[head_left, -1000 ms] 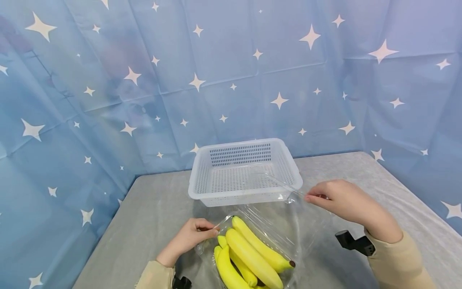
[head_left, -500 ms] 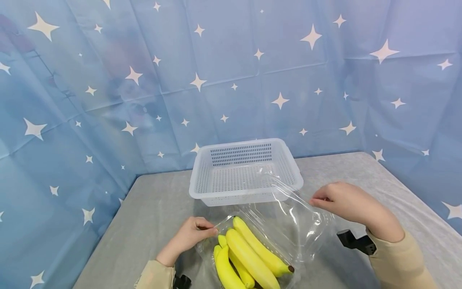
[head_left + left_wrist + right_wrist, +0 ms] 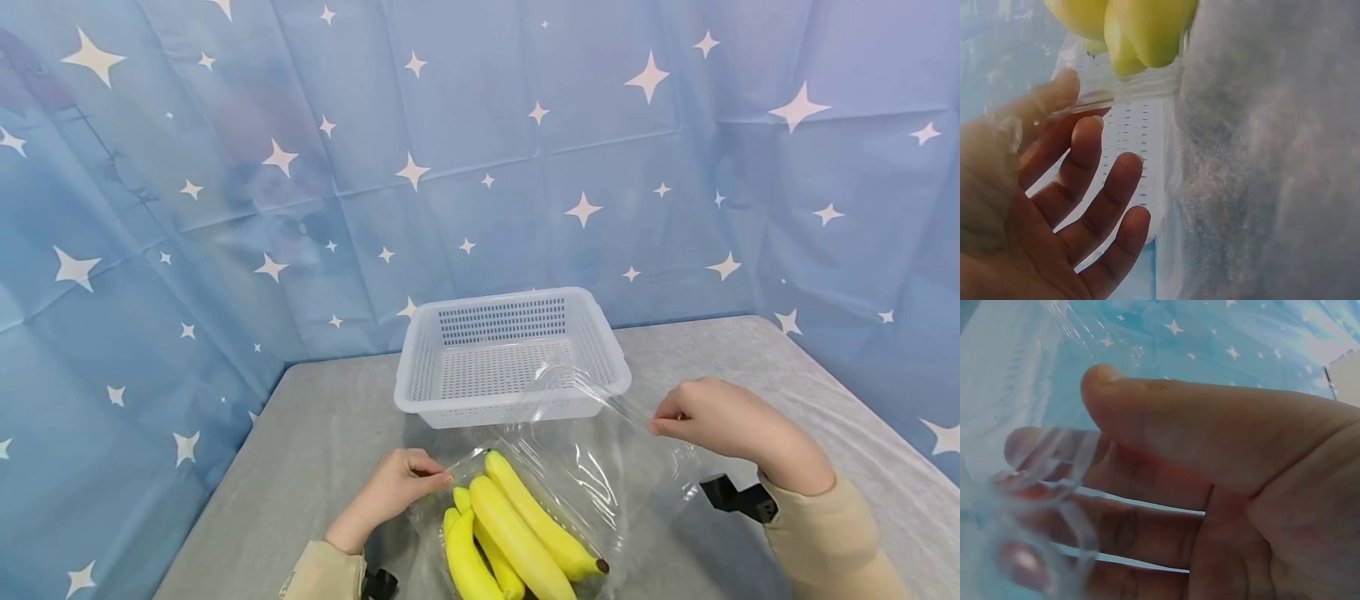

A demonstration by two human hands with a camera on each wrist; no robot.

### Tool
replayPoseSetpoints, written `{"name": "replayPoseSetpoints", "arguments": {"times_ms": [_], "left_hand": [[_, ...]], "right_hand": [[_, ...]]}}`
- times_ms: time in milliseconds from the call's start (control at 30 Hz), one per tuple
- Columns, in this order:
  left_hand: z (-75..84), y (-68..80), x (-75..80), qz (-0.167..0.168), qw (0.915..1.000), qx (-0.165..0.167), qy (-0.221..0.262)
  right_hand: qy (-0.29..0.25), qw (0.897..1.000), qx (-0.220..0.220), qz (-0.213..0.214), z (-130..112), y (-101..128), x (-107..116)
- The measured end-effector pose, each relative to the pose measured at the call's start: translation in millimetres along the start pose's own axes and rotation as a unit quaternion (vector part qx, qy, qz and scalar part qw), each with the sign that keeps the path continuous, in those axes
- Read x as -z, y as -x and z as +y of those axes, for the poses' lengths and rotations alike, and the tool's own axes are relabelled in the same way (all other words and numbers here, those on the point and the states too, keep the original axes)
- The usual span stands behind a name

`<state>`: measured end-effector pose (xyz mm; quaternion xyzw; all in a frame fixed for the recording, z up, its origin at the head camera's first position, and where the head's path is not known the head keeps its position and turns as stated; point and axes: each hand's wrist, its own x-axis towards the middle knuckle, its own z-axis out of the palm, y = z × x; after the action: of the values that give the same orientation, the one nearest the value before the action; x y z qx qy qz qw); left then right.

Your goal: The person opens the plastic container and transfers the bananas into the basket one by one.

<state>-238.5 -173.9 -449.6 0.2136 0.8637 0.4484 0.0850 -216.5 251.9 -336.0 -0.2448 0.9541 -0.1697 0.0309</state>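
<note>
Several yellow bananas (image 3: 521, 533) lie in a clear plastic clamshell box (image 3: 617, 546) at the bottom of the head view. My left hand (image 3: 397, 492) pinches the box's left rim between thumb and index finger. In the left wrist view the other fingers (image 3: 1124, 178) spread loosely below the rim, with banana ends above. The raised transparent lid (image 3: 592, 467) leans up and right, overlapping the basket's front corner. At its right edge my right hand (image 3: 723, 423) grips it by thumb and fingertips. Curved ridges of the lid cross the fingers in the right wrist view.
A white slotted plastic basket (image 3: 513, 408) stands at the back of the grey cloth-covered table (image 3: 315, 442). Behind it hangs a blue curtain (image 3: 480, 125) with white stars. A black wrist mount (image 3: 738, 498) sits by the right sleeve.
The lid has swung from nearly edge-on to more spread out at the right. My right hand has shifted slightly right with it, while the left hand stays at the rim.
</note>
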Motion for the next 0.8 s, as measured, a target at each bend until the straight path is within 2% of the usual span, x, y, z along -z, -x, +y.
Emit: {"name": "replayPoseSetpoints", "arguments": {"times_ms": [200, 433, 800], "left_hand": [[0.6, -0.5, 1.0, 0.006, 0.9998, -0.01, -0.017], [-1.2, -0.6, 0.0, 0.014, 0.9991, -0.004, -0.04], [-3.8, -2.0, -1.2, 0.022, 0.9986, -0.005, -0.047]], "right_hand": [[-0.016, 1.0, 0.0, -0.014, 5, -2, -2], [-0.028, 1.0, 0.001, -0.012, 4, -5, -3], [-0.008, 0.996, 0.031, 0.083, -4, -11, -7]]}}
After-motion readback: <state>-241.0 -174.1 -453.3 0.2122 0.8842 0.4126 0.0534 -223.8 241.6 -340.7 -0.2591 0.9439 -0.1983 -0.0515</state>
